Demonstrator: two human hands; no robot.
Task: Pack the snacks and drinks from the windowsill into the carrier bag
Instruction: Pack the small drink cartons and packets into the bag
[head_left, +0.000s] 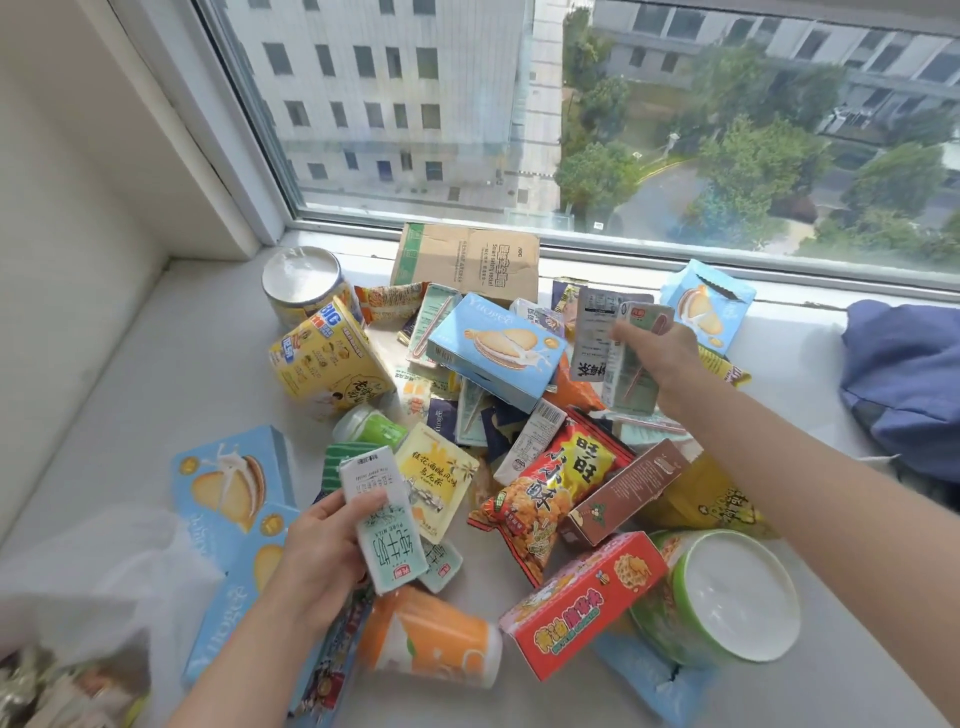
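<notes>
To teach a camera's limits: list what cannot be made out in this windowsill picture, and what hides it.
Head view:
- carrier bag: cut off by the left and bottom edges, blurred; contents unclear.
- blue cloth: cut off by the right edge.
- orange cup: blurred, label unreadable.
- green carton: partly covered by the right hand gripping it.
- milk carton: side hidden by the left hand holding it.
- blue biscuit box: buries whatever lies beneath.

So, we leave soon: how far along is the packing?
Barely started. Done: a few items show through the bag. In hand: the left hand holds a milk carton, and the right hand grips two packs. Left: most of it lies on the windowsill, such as blue boxes, a red bag and tubs.
</notes>
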